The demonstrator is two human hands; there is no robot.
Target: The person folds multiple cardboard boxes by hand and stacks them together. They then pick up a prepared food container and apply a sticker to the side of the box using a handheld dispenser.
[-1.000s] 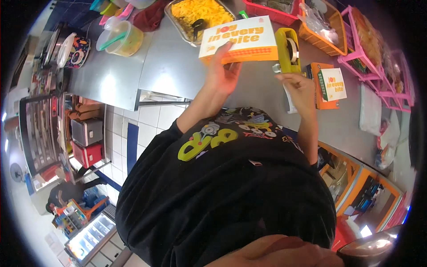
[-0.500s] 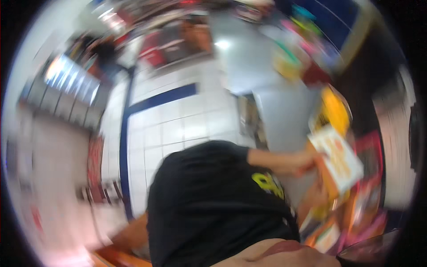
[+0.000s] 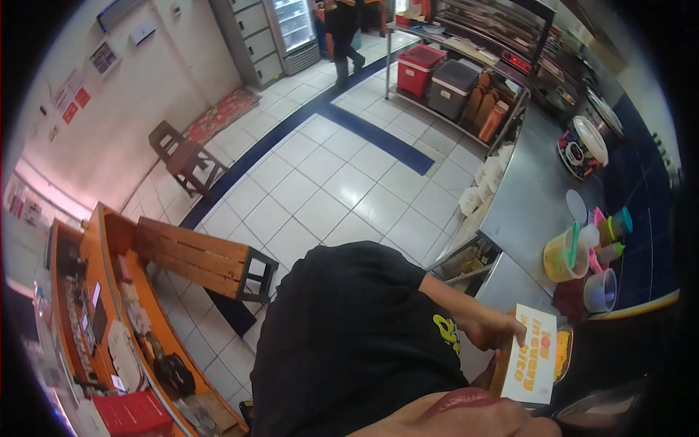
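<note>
A white-topped cardboard box (image 3: 534, 357) with orange lettering and orange-brown sides is held in front of me at the lower right. My left hand (image 3: 496, 329) is closed on its near upper edge, thumb over the top. Of my right hand (image 3: 482, 377) only a small part shows, lower down against the box's side; its fingers are hidden. Just beyond the box, partly covered by it, sits a round container of yellow pieces (image 3: 562, 352).
A steel counter (image 3: 520, 197) runs along the right, with a yellowish tub (image 3: 565, 256), a clear cup (image 3: 600, 291) and a flowered cooker (image 3: 582, 149). Left are a wooden bench (image 3: 193, 255), a stool (image 3: 186, 156) and orange shelving (image 3: 109, 240). Another person (image 3: 342, 36) stands far off.
The view has swung left, bringing the floor, bench and shelving into sight. The box stays in my hands and now appears lower in view. The earlier picture is blurred.
</note>
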